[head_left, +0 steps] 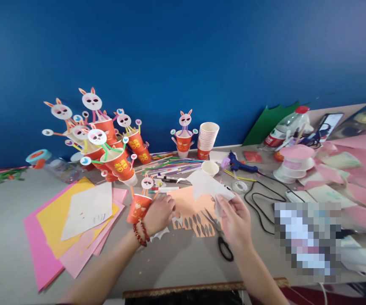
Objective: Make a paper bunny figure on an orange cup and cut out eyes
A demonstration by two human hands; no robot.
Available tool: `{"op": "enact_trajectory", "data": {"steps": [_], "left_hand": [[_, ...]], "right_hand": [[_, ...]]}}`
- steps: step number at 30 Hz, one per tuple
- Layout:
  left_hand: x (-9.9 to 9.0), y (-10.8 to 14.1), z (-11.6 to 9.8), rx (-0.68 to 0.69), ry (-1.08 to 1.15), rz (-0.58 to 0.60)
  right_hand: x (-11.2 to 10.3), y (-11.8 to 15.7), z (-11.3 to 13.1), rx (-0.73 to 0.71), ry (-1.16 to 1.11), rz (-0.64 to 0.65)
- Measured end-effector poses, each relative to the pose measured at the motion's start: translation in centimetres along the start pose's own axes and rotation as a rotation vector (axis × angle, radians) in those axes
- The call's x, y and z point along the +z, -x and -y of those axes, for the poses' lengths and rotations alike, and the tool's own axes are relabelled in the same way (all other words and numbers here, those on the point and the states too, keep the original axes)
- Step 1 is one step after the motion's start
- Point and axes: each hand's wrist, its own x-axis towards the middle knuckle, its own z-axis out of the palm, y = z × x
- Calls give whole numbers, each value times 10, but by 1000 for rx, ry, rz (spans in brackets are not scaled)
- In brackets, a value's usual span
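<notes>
My right hand (235, 218) pinches a piece of white paper (206, 185), which is lifted above the table. My left hand (161, 214) has its fingers curled in at the left edge of a peach sheet (185, 197); whatever they hold is hidden. Leaf-shaped cut-outs show along the lower part of that sheet. Black-handled scissors (225, 248) lie below my right hand, their blades over the peach sheet. White paper scraps (160, 234) lie beside my left wrist. Just left of that wrist stands a red paper cup (138, 208) with a rabbit figure.
Several red cups with rabbit heads (117, 163) stand at back left, above coloured paper sheets (49, 220). Markers (183, 167), a cup stack (207, 137) and a blue glue gun (241, 164) line the back. At right are a black cable (255, 203), bottle (286, 129) and pink petal-shaped pieces (365, 192).
</notes>
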Motion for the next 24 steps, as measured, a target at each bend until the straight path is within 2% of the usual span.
{"op": "enact_trajectory", "data": {"steps": [4, 7, 11, 13, 16, 20, 24], "left_hand": [[-1, 0, -3, 3, 57, -8], [-11, 8, -4, -10, 112, -20], [-33, 34, 0, -31, 189, -26], [-37, 49, 3, -18, 259, 49], [-27, 66, 6, -44, 213, 170], [-12, 75, 2, -148, 95, 180], [-16, 76, -5, -159, 103, 172]], "right_hand": [[2, 1, -3, -4, 30, 18], [-1, 1, -5, -19, 41, 26], [-5, 0, -5, -11, 19, 16], [-5, -1, -5, -4, 9, 12], [-3, -1, -7, 3, 3, 30], [-3, 0, -11, -18, 28, 76], [-5, 0, -12, -42, 53, 89]]}}
